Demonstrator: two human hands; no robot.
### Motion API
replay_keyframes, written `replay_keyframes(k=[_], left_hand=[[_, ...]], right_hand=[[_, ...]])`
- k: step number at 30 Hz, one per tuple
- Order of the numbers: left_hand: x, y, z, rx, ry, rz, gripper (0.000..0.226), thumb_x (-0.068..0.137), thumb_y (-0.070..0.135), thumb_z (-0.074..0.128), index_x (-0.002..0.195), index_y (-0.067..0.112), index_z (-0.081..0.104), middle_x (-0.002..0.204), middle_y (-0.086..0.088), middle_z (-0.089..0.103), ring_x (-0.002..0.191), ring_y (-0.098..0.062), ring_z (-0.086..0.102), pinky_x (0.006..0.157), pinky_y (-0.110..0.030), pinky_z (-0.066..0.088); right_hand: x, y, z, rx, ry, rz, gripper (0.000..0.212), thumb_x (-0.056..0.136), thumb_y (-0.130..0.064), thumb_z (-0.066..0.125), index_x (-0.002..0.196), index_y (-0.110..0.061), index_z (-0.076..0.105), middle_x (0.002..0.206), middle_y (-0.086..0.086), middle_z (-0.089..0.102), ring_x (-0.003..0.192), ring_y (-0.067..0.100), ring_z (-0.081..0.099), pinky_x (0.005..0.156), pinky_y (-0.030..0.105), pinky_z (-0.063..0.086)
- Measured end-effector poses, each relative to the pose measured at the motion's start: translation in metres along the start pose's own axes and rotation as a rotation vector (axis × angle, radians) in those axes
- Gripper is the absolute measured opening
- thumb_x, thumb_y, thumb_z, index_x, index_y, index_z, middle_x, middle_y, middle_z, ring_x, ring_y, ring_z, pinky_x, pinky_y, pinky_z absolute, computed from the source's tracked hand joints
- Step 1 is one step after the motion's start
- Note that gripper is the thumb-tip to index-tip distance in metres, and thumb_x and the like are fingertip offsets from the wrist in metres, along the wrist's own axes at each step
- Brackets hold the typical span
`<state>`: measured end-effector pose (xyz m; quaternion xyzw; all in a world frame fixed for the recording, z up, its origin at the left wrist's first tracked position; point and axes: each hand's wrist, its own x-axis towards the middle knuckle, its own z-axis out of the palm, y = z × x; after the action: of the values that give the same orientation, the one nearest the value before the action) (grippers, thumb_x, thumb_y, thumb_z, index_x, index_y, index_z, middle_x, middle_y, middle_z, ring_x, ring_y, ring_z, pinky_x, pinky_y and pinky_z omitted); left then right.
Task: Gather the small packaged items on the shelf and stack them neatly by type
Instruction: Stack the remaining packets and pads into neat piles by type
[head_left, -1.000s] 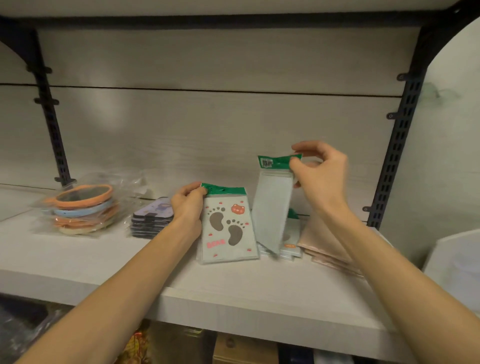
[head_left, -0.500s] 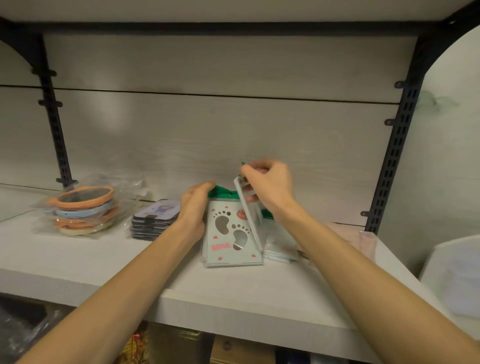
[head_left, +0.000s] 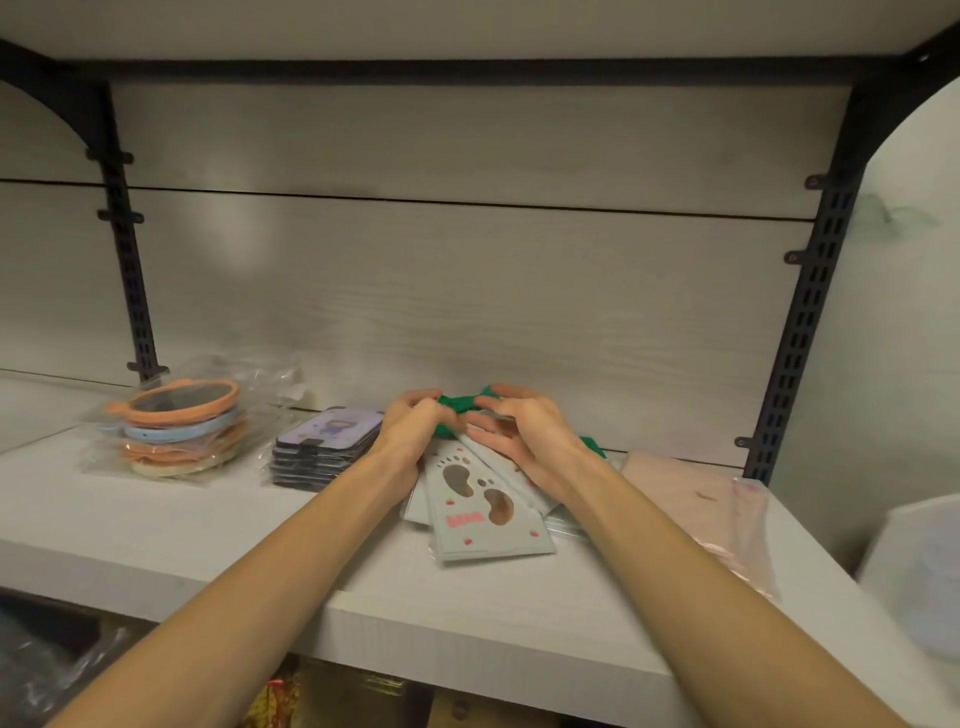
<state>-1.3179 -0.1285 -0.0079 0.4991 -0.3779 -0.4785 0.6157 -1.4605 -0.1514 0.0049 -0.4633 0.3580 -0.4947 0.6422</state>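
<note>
shelf: pale woodgrain | back panel: same | uprights: black slotted | light: dim, perhaps overhead

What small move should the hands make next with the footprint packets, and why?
Probably square the packets: the left hand and right hand both pinch the green headers, but the footprint packets below fan out crookedly on the shelf. Tapping their edges level would make a neat stack.

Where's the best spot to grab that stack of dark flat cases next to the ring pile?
Probably grip the stack of dark cases across its two long sides, from above and the front. It lies flat and squared up on the shelf, clear of the ring pile.
</note>
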Motion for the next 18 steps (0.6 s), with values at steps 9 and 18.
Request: replay_keyframes(k=[9, 18], left_hand=[[0.005, -0.002, 0.0, 0.074, 0.009, 0.008, 0.056, 0.08, -0.014, 0.061, 0.124, 0.021, 0.061, 0.109, -0.008, 0.064, 0.101, -0.031, 0.067, 0.077, -0.039, 0.06], [0.01, -0.011, 0.004, 0.181, 0.075, 0.109, 0.044, 0.086, -0.001, 0.063, 0.128, 0.013, 0.059, 0.117, -0.012, 0.063, 0.093, -0.017, 0.063, 0.07, -0.027, 0.051]], right_hand=[[-0.006, -0.017, -0.072, -0.961, 0.296, -0.416, 0.036, 0.092, -0.015, 0.058, 0.127, -0.02, 0.059, 0.112, -0.004, 0.071, 0.103, 0.016, 0.067, 0.092, 0.037, 0.055], [-0.016, -0.009, -0.08, -1.267, 0.067, -0.468, 0.012, 0.089, -0.034, 0.068, 0.098, -0.029, 0.073, 0.066, -0.017, 0.072, 0.066, 0.005, 0.067, 0.076, 0.035, 0.059]])
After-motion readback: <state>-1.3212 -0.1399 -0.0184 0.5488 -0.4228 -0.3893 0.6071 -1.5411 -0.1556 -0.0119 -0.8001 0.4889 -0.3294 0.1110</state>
